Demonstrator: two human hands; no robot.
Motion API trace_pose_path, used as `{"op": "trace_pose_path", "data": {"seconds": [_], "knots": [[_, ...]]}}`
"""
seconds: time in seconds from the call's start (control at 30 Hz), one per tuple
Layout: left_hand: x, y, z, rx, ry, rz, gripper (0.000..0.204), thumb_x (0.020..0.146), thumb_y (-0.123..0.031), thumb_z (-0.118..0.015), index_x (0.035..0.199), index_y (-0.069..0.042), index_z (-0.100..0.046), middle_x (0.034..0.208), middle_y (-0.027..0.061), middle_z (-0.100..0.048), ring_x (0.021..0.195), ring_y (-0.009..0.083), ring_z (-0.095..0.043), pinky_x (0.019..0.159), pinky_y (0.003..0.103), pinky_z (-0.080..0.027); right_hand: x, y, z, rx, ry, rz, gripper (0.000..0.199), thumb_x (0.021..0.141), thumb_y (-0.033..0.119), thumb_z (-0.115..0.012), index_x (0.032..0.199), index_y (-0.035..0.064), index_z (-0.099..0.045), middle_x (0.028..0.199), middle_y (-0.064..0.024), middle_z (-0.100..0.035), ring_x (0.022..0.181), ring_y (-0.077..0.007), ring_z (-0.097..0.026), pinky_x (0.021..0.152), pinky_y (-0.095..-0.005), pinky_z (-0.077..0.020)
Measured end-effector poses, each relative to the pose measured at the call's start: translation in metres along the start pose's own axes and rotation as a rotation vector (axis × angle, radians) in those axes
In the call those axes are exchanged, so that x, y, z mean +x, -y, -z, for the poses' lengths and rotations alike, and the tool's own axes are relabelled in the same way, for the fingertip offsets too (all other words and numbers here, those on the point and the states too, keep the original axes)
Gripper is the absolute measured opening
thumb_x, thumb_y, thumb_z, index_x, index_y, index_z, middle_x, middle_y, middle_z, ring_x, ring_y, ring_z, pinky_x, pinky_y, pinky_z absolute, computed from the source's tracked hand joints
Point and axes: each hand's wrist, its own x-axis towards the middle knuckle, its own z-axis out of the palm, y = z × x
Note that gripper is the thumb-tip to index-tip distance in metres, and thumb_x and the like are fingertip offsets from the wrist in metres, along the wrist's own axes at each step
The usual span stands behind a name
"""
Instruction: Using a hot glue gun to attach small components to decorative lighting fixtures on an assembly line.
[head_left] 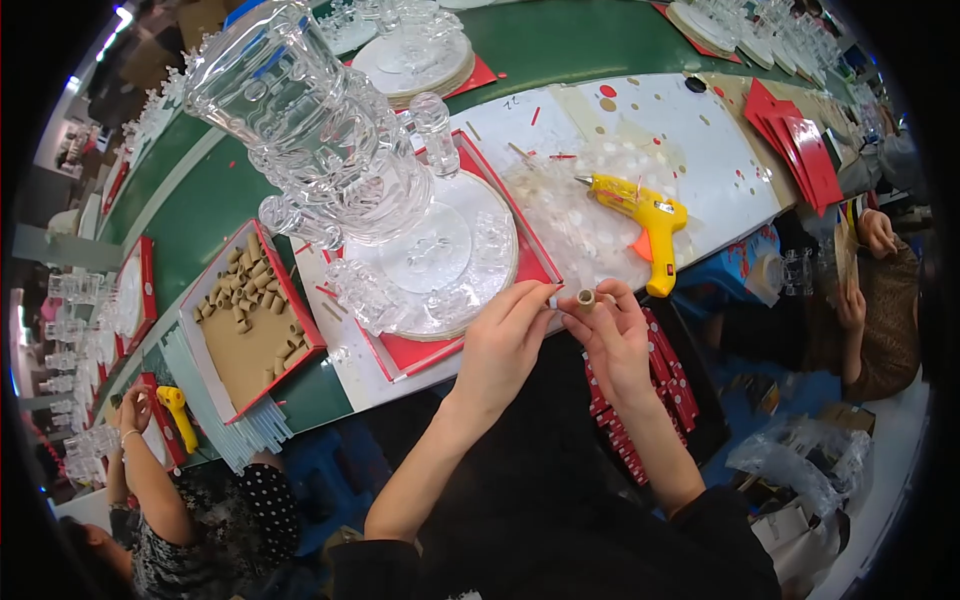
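Co-worker (165, 500) far left, hands raised beside a yellow glue gun (177, 415). Next, pale translucent sticks (250, 435) jutting past the edge of the green surface (215, 180), then a red-rimmed tray (235, 370) of short brown cardboard tubes (250, 285), bunched mostly toward its far side. Big clear vessel (320, 130) stands over round white discs (495, 225) in a red box (400, 365). Left hand (535, 298) near the box's front corner, thumb and fingers pressed together; cannot tell if anything is between them. Small brown tube (586, 297) pinched in right hand (598, 300), open end showing, just beside the left fingertips. Second yellow glue gun (640, 215) lies beyond the right hand, next to a heap of clear bits (590, 240). Red cards (790, 145) overlap farther right; another person (885, 320) at far right.
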Motion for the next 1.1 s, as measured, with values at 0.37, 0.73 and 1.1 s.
{"op": "trace_pose_path", "data": {"seconds": [0.37, 0.73, 1.1], "knots": [[-0.006, 0.007, 0.007, -0.089, -0.036, 0.039, 0.025, 0.079, 0.005, -0.068, 0.103, 0.001, -0.061, 0.097, 0.0153, -0.066, 0.088, 0.0309, -0.066, 0.074, 0.035, -0.053, 0.015, 0.001, 0.002, -0.363, 0.121, 0.249, 0.032, 0.086, -0.01, -0.059, 0.114, -0.0001, -0.048, 0.111, -0.0116, -0.06, 0.104, -0.0181, -0.061, 0.092, -0.0296, -0.049], [-0.006, 0.007, 0.007, -0.124, -0.043, 0.055, 0.024, 0.079, 0.005, -0.067, 0.102, 0.001, -0.061, 0.096, 0.0154, -0.066, 0.087, 0.0312, -0.066, 0.073, 0.035, -0.053, 0.014, -0.001, 0.001, -0.423, 0.17, 0.257, 0.03, 0.084, -0.014, -0.058, 0.111, -0.0021, -0.05, 0.114, -0.0129, -0.058, 0.107, -0.0186, -0.059, 0.094, -0.0299, -0.0478], [-0.007, 0.007, 0.006, -0.153, -0.053, 0.073, 0.024, 0.08, 0.005, -0.067, 0.103, 0.0, -0.061, 0.096, 0.0153, -0.066, 0.085, 0.0305, -0.066, 0.072, 0.035, -0.052, 0.013, -0.002, -0.002, -0.481, 0.182, 0.276, 0.029, 0.084, -0.015, -0.057, 0.109, -0.0027, -0.051, 0.113, -0.0129, -0.056, 0.106, -0.0186, -0.059, 0.093, -0.0294, -0.0485]]}}
